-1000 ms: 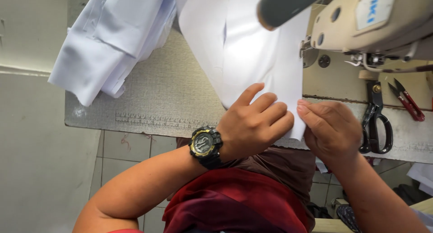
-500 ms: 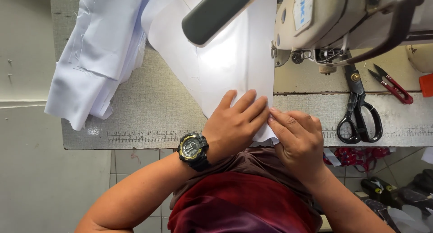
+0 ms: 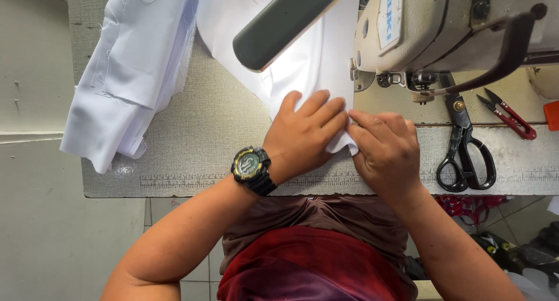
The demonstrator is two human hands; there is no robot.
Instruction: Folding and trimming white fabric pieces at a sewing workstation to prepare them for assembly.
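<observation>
- The left hand (image 3: 305,135) lies palm down on the white cloth (image 3: 314,62), fingers stretched out flat and close together, pressing the near corner of the cloth onto the table (image 3: 204,143); it pins the cloth rather than closing round it.
- The right hand (image 3: 387,152) sits just beside it, fingers curled loosely, its fingertips (image 3: 358,119) meeting those of the left hand at the cloth's folded edge; whether it pinches the edge or only presses on it cannot be told.
- A dark watch (image 3: 251,168) with a yellow-rimmed face is on the left wrist.
- The cloth runs lengthwise from its near corner under the hands away and to the left, toward the far edge of the table; its right edge lies straight along the sewing machine's (image 3: 442,27) base.
- A grey lamp head (image 3: 285,24) hangs over the cloth, hiding part of it.
- The machine's needle area stands just beyond the right hand.
- Black-handled scissors (image 3: 463,149) lie to the right of that hand, blades pointing away; small red-handled snips (image 3: 506,114) lie further right.
- A heap of white garments (image 3: 131,74) lies well to the left, hanging over the table's edge.
- A printed ruler strip (image 3: 174,180) runs along the table's near edge.
</observation>
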